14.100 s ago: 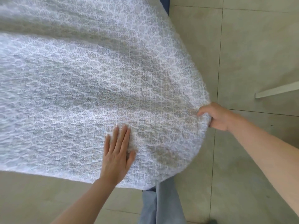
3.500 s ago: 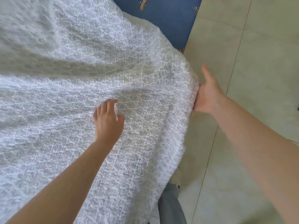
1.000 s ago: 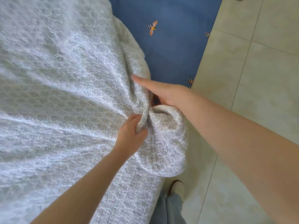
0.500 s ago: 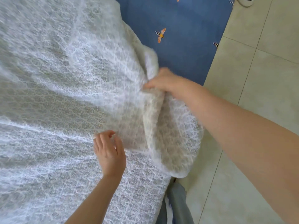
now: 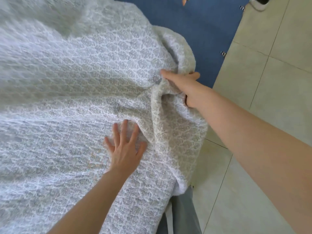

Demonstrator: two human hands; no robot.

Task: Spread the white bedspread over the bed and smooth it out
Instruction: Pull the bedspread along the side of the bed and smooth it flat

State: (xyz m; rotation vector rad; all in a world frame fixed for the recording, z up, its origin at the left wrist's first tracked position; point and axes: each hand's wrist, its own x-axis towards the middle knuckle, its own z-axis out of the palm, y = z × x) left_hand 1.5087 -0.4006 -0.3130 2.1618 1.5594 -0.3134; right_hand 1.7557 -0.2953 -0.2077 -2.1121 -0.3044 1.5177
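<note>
The white bedspread (image 5: 81,92), woven with a grey floral pattern, covers most of the bed and fills the left and middle of the view. Its right edge is bunched into a raised fold. My right hand (image 5: 185,85) is shut on that fold near the bed's right side, thumb on top. My left hand (image 5: 125,149) lies flat on the bedspread with fingers spread, just left of the fold. Part of the blue bed sheet (image 5: 202,31), printed with small bees, shows uncovered at the top right.
Beige floor tiles (image 5: 270,81) run along the right of the bed. My grey trouser leg (image 5: 182,217) stands against the bed's near edge. A pale object (image 5: 258,4) sits on the floor at the top right corner.
My right hand has carried the gripped edge to the right, toward the blue sheet, so less of the sheet shows. My left hand has opened and pressed flat on the bedspread.
</note>
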